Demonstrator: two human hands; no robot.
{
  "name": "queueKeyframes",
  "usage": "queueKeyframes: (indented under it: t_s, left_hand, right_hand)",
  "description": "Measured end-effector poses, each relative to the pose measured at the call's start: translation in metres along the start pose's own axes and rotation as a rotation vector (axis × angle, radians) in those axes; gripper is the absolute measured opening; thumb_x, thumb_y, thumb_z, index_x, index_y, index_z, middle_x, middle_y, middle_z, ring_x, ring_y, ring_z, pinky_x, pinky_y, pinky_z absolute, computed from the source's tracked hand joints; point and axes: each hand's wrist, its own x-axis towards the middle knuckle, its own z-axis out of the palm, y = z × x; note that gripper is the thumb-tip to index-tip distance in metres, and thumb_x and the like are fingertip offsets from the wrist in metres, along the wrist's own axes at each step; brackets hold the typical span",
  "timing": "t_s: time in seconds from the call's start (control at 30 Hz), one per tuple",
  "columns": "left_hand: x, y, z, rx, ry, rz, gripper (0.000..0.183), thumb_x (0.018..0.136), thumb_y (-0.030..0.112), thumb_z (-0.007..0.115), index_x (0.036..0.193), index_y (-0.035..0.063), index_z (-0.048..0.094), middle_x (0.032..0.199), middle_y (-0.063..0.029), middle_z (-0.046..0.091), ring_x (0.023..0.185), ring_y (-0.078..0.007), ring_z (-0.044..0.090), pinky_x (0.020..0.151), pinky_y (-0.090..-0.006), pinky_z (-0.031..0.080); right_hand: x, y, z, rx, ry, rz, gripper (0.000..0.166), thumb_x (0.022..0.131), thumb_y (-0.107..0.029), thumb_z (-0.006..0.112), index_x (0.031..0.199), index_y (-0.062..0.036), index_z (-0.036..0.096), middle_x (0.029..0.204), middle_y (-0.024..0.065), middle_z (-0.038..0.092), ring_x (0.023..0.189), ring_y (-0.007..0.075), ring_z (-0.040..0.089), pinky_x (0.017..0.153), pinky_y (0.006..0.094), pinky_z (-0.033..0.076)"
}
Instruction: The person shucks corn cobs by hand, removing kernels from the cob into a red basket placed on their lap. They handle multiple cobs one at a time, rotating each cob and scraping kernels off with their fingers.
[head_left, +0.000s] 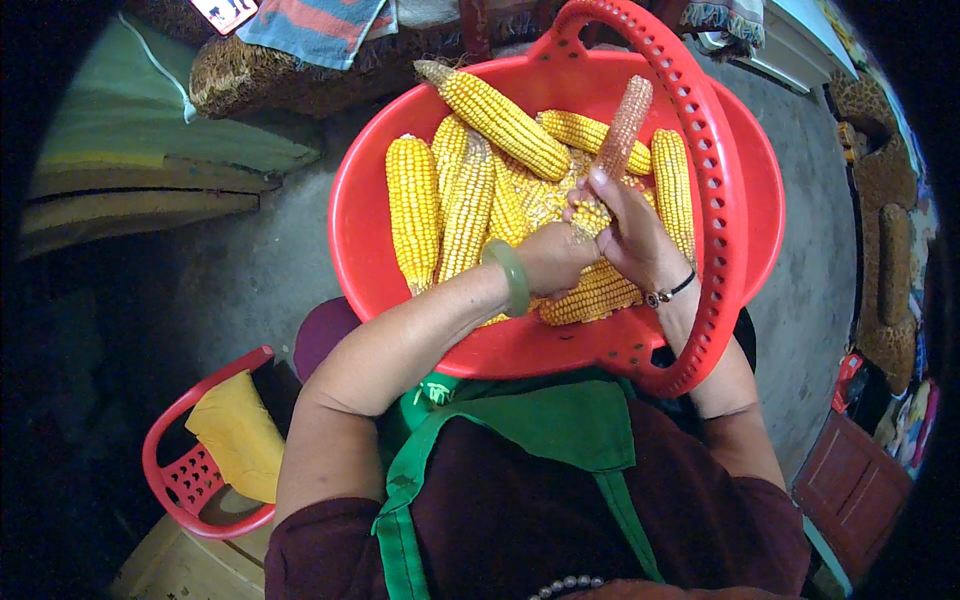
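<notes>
A partly shelled corn cob (626, 124) points up and away from me, its upper length bare and reddish, with yellow kernels (590, 217) still on its lower end. My left hand (556, 259), below a green bangle, is closed around that lower end. My right hand (641, 236) grips the cob just above, its thumb lying along it. Both hands are inside a red plastic basket (765, 195). Several full yellow ears lie around them, among them a thick ear (412, 202) at the left and another ear (510, 124) leaning on the far rim. Loose kernels (551, 206) lie between the ears.
The basket's perforated handle (720, 187) arches up over my right forearm. At lower left stands a red plastic chair (195, 480) with a yellow cushion (240, 435). A brown plush-covered seat (255, 75) bearing a towel (315, 30) is beyond the basket. Grey floor (292, 217) surrounds it.
</notes>
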Motion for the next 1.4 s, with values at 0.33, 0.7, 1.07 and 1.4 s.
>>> queueKeyframes:
  t_s: [0.33,0.7,1.07,1.4]
  left_hand:
    - [0.011,-0.024,0.002,0.728,0.165,0.367,0.018,0.079,0.011,0.043,0.069,-0.0004,0.054,0.062,-0.0191,0.054,0.057,-0.0327,0.055,0.052,-0.0402,0.044]
    - [0.004,-0.001,-0.002,0.191,0.123,-0.012,0.026,0.079,0.02,0.043,0.065,0.0011,0.054,0.054,-0.0132,0.052,0.044,-0.0225,0.052,0.041,-0.0366,0.042]
    - [0.026,-0.051,0.009,0.683,0.256,0.472,0.027,0.081,0.021,0.045,0.072,-0.0016,0.056,0.057,-0.018,0.055,0.051,-0.0297,0.056,0.047,-0.0396,0.045]
    - [0.024,-0.042,0.008,0.875,0.35,0.769,0.03,0.082,0.022,0.045,0.059,0.003,0.048,0.05,-0.0104,0.049,0.04,-0.0178,0.047,0.036,-0.0315,0.037]
  right_hand:
    - [0.002,0.01,0.001,-0.664,0.035,-0.409,0.028,0.084,-0.019,0.055,0.104,-0.0004,0.048,0.089,-0.0001,0.052,0.08,0.0081,0.048,0.07,0.024,0.041]
    - [-0.013,0.005,0.011,-0.313,-0.02,-0.262,0.05,0.081,-0.009,0.056,0.123,0.0047,0.033,0.11,0.0114,0.048,0.099,0.0171,0.049,0.087,0.0281,0.04]
    - [-0.009,0.003,0.013,-0.159,0.014,-0.186,0.04,0.083,-0.014,0.055,0.117,0.0028,0.041,0.101,0.007,0.052,0.09,0.0127,0.049,0.076,0.026,0.042]
    - [-0.011,-0.004,0.016,-0.272,-0.028,-0.201,0.039,0.086,-0.013,0.049,0.12,0.0057,0.04,0.109,0.0128,0.052,0.097,0.0163,0.05,0.084,0.0267,0.041]
